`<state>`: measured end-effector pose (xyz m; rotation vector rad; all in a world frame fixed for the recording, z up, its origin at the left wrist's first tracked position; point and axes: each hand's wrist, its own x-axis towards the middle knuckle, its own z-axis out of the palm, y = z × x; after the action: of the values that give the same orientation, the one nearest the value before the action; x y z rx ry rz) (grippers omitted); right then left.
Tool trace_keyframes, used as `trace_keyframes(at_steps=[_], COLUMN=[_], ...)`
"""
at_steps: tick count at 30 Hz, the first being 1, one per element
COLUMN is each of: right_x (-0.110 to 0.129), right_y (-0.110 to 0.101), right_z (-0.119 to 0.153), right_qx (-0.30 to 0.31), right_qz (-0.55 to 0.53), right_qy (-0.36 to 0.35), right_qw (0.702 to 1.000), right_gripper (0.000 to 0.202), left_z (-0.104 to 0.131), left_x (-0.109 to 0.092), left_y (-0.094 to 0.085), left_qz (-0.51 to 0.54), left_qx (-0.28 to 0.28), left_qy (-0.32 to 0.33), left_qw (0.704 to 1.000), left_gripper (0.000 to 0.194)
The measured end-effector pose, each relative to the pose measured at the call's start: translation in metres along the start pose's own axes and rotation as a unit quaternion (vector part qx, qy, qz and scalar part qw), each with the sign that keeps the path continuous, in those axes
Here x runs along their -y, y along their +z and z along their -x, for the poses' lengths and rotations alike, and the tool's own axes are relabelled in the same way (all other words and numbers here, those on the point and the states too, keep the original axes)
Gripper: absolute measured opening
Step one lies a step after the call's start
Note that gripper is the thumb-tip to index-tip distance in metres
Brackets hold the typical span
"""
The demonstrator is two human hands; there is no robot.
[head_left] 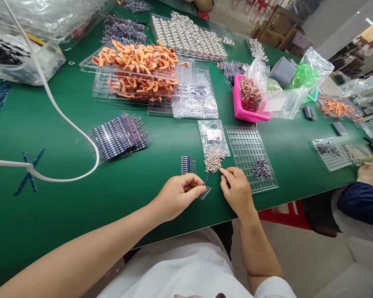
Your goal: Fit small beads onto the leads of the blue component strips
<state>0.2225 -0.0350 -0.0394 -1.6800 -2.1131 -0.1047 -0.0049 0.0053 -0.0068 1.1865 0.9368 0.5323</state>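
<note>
My left hand pinches a small blue circuit board strip between thumb and fingers, just above the green table. A thin blue piece sticks up from the same grip toward a pile of tiny beige parts. My right hand is at the near right edge of that pile, its index fingertip touching it and the thumb a little apart. Nothing shows between those fingers. Left of the pile lies a short row of blue boards with wire leads. A labelled clear bag lies under the pile's far side.
A clear tray holds wired parts. Rows of wired boards lie at left, near a white cable. Behind are trays of orange parts, white parts and a pink basket. A co-worker's hand is far right.
</note>
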Motion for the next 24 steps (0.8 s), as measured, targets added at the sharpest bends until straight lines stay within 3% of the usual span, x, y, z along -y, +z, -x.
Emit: trace_keyframes(at_steps=[7,12,24], right_x=[0.013,0.012,0.011], right_y=[-0.013,-0.013,-0.01], right_z=[0.015,0.018,0.019], right_qx=[0.043,0.025,0.014], right_qz=[-0.058,-0.085,-0.013], right_qy=[0.003,0.017,-0.036], right_qw=[0.997,0.996,0.999], right_gripper=[0.021,0.022,0.014], left_z=[0.0,0.0,-0.001], left_x=[0.0,0.0,0.003], left_y=[-0.001,-0.001,-0.002], left_qz=[0.006,0.006,0.0], left_qx=[-0.006,-0.002,-0.003], left_qy=[-0.002,-0.001,-0.004], left_qw=[1.0,1.0,1.0], left_gripper=[0.02,0.02,0.021])
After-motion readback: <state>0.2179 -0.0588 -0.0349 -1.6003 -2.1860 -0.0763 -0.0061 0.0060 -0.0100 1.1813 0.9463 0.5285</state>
